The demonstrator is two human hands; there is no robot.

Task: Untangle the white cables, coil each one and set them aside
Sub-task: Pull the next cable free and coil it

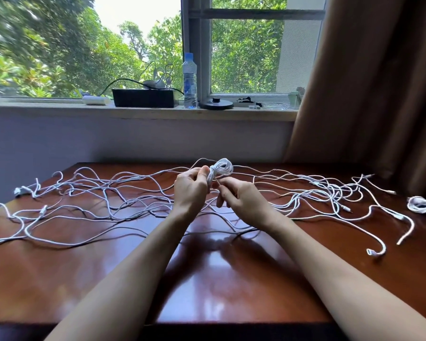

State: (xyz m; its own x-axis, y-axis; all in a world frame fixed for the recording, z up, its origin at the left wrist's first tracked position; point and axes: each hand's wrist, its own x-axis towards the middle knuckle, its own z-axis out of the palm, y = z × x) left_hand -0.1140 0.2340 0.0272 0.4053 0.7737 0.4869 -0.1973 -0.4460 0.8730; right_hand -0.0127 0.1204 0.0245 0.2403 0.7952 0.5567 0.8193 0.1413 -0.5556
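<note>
a window (194, 33) fills the far wall, green trees behind it, and a brown curtain (379, 94) hangs down its right side. a glossy reddish table (207, 279) takes up the near half of the view. loose white cables (332, 190) sprawl over the table's far half from left edge to right, crossing and looping over one another, with several plug ends lying free at the right. on the sill (59, 105) a black box (143, 97) stands with a clear bottle (190, 81) just to its right. both forearms reach in from the near edge and meet above the middle of the tangle. the left hand (191, 190) pinches a small coil (220, 169) at its wrapped waist between thumb and fingers, holding it up off the table. the right hand (241, 196), fingers curled, pinches the cable tail that runs down from that coil. a second coil (422, 205) lies on the table by its right edge, apart from the tangle.
</note>
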